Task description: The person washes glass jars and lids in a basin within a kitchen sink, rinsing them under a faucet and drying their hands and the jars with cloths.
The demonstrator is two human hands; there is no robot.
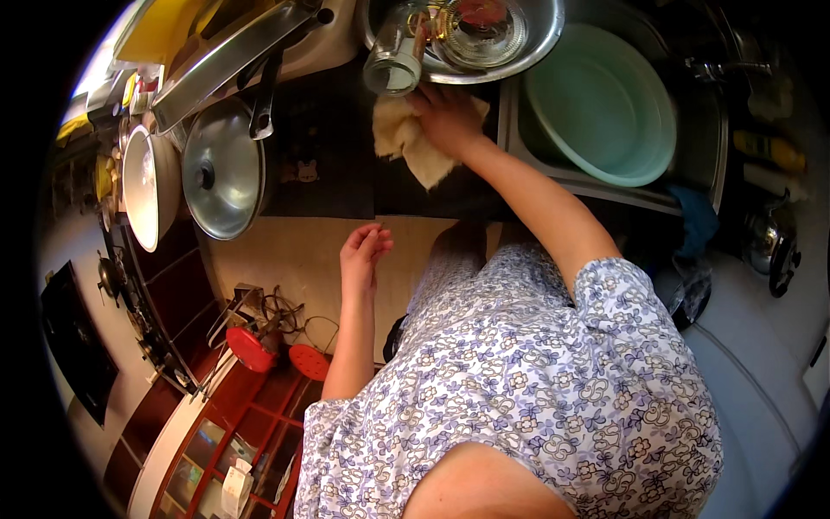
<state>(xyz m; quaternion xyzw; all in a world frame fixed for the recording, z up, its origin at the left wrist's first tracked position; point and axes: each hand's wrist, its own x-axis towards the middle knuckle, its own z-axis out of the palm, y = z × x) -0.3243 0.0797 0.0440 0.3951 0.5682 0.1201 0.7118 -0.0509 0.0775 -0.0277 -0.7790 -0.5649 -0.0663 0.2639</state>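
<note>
On the dark countertop (324,175), my right hand (447,120) presses down on a crumpled beige cloth (399,130). The cloth lies just below the rim of a stainless steel basin (551,32). Inside that basin are a clear glass jar (389,68), tipped on its side, and a round glass vessel (483,39) with ridged glass and something red showing. My left hand (364,250) hangs in front of the counter edge with thumb and fingers curled together. A tiny dark speck shows at its fingertips; whether it is held is unclear.
Right of the cloth, a mint-green plastic basin (603,110) sits tilted in a steel sink (703,143) with a faucet (733,68). A glass-and-steel pot lid (224,172), a white bowl (142,188) and a long-handled pan (220,65) crowd the left. Red stools (249,350) stand below.
</note>
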